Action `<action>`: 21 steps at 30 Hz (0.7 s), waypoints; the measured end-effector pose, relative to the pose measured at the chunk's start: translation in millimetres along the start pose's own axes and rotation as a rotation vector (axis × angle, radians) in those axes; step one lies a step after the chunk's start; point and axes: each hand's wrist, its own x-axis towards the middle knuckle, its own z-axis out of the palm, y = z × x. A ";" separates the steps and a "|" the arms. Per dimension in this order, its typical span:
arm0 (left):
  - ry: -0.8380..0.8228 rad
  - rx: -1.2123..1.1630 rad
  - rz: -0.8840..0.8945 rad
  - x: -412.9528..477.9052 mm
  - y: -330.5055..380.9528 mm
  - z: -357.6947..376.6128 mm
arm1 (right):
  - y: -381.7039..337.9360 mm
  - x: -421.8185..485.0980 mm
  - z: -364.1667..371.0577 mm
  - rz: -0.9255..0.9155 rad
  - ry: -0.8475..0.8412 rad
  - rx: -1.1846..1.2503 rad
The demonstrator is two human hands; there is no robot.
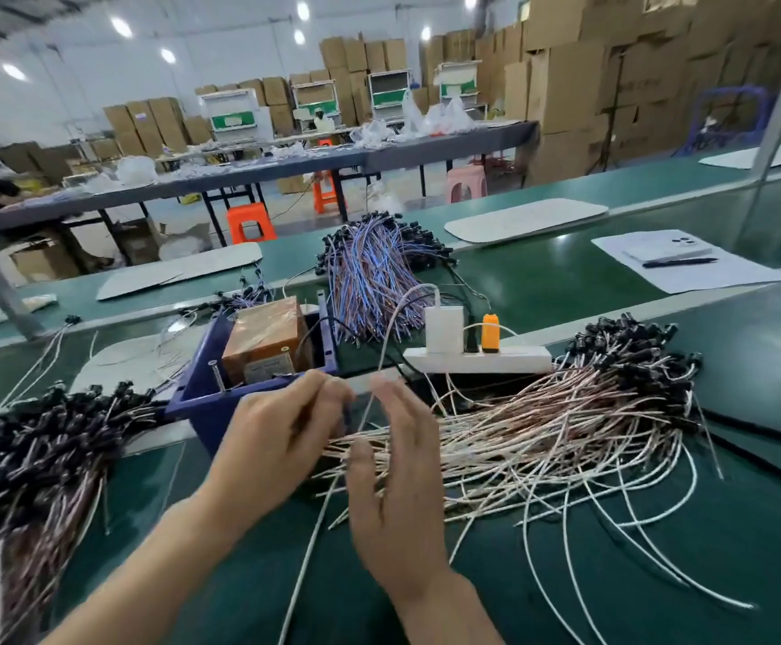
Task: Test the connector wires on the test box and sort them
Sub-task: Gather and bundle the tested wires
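Pinkish-white connector wires (565,421) with black plugs sprawl on the green desk (761,551) beside the blue test box (193,388). The right hand (397,481) hovers flat-fingered above them. The left hand (276,439) curls at their tips, grip unclear.

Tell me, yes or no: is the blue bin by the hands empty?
No, the blue bin holds a brown box with a label on its near face.

We find bare green desk (346,612) only at the lower centre of the frame. The dark-tipped wire pile (30,458) fills the lower left, and the pale wire pile (565,425) sprawls across the right. The blue box (193,393) and power strip (477,359) close off the middle behind.
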 end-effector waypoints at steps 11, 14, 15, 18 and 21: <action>-0.060 0.736 -0.764 -68.2 -112.6 -193.0 | -26.9 -75.6 27.8 -0.033 -0.292 -0.047; -0.286 0.782 -0.900 -87.6 -125.5 -208.5 | -23.7 -74.2 31.0 0.003 -0.307 -0.088; -0.332 0.792 -0.917 -92.2 -125.9 -209.5 | -22.8 -75.1 31.7 0.011 -0.327 -0.097; -0.302 0.817 -0.910 -100.9 -124.3 -206.7 | -23.3 -76.5 31.9 -0.015 -0.360 -0.114; -0.246 0.843 -0.934 -104.1 -122.8 -202.5 | -23.3 -75.3 30.7 0.009 -0.374 -0.113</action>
